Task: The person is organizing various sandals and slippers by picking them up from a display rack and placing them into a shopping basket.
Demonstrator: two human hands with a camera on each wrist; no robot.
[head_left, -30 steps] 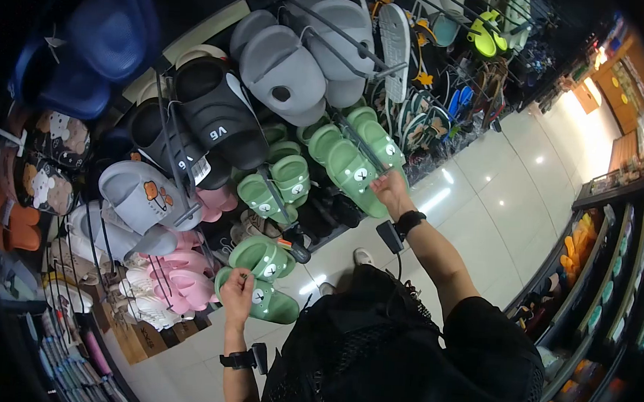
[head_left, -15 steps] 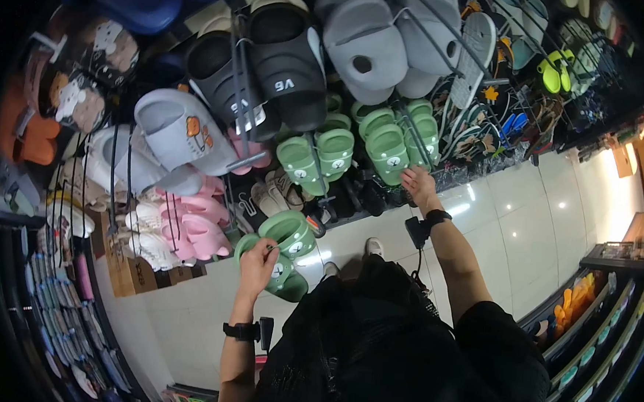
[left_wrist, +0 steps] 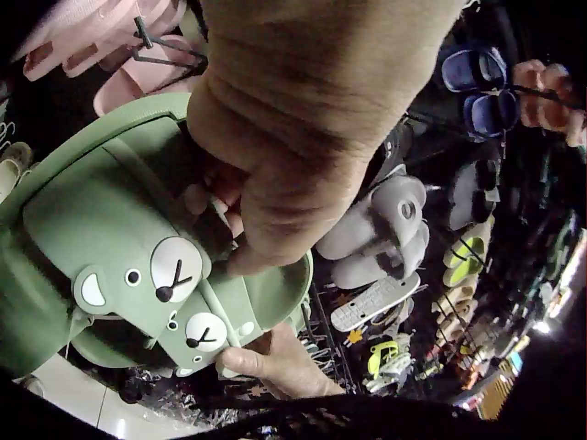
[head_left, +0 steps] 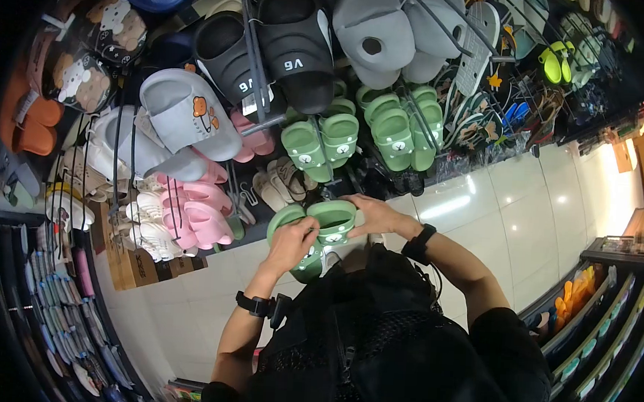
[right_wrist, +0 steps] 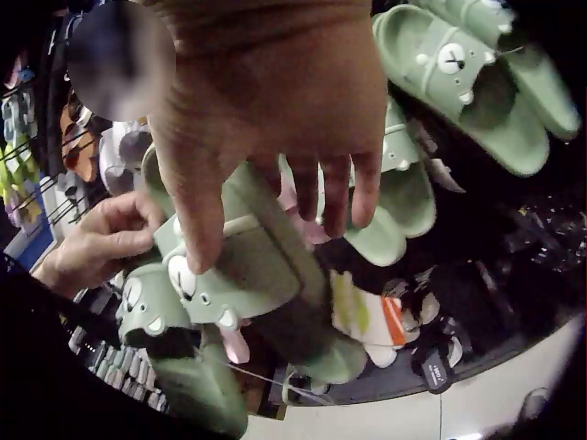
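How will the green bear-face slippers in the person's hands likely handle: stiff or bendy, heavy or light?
Probably light: the green bear-face slippers look like thick moulded foam, and the left hand and right hand hold them up by the fingers. Likely bendy yet springy, given the rounded one-piece straps. The matte surface suggests a secure grip, not slippery.

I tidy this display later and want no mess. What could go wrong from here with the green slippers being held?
1. The green bear slippers are held in mid-air by the left hand and right hand; a loose grip might drop one onto the tiled floor.
2. A metal hook juts out just above; a careless lift could snag it, or knock the pink slippers hanging beside the hands.
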